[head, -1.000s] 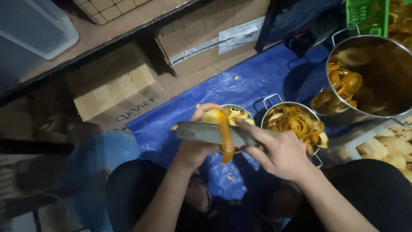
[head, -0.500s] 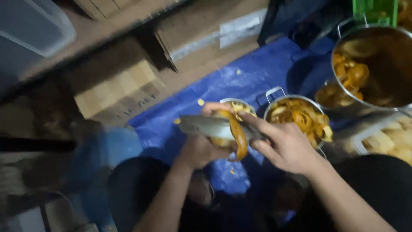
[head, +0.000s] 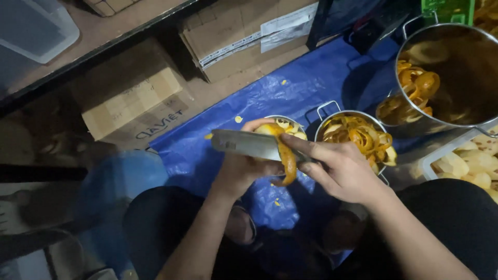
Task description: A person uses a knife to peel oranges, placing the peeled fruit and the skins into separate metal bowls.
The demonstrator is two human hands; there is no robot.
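Left hand (head: 244,171) wrapped around a yellow-orange fruit (head: 270,129), only its top showing above the fingers. Right hand (head: 340,171) clamped on the handle of a knife (head: 249,144), forefinger stretched along the blade's back; blade lies flat across the fruit, tip pointing away from the right hand. A curl of orange peel (head: 288,163) hangs down off the fruit, just under the blade. Hands close together, touching at the fruit.

All placed off the blue tarp (head: 311,88) on the floor: fruit and hands held above its middle, over the person's lap. Small metal bowl (head: 287,124) sits on the tarp right behind the fruit, mostly hidden. Beside it, a handled metal bowl of peels (head: 355,136). Past that, at the tarp's far right edge, a big steel pot (head: 456,78) with peels inside. White tray of peeled pale pieces (head: 467,163) just below the pot. Cardboard boxes (head: 244,36) line the tarp's far side. Scraps of peel scattered on the tarp. Pale blue round thing (head: 122,179) off the tarp's left edge, blurred, can't tell what.
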